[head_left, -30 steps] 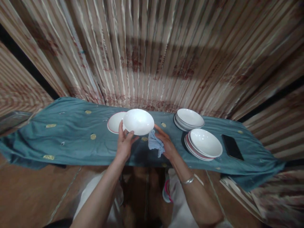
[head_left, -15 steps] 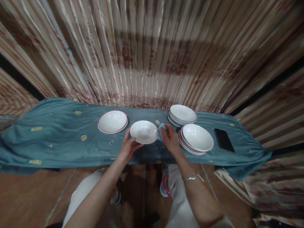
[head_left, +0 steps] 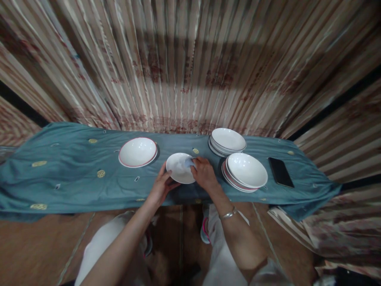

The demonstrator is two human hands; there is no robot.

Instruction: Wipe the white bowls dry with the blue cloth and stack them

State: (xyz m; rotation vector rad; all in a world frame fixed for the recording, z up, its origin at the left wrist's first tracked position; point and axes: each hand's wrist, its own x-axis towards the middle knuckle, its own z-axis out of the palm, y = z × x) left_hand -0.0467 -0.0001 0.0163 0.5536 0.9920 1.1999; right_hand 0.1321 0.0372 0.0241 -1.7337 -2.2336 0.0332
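Observation:
A white bowl is held above the near middle of the table, its inside facing up. My left hand grips its left rim, with the thumb over the edge and the fingers beneath. Bunched in the fingers of my right hand is a light blue cloth, which lies against the inside of the bowl at its right. Part of the cloth is hidden by the hand.
On the green tablecloth, a red-rimmed bowl sits to the left. Two stacks of dishes, a rear stack and a front stack, stand at right. Beyond them lies a black phone. A pleated curtain hangs behind.
My right hand has moved left, bringing the cloth from the bowl's right rim to its inside. The bowl is still in my left hand.

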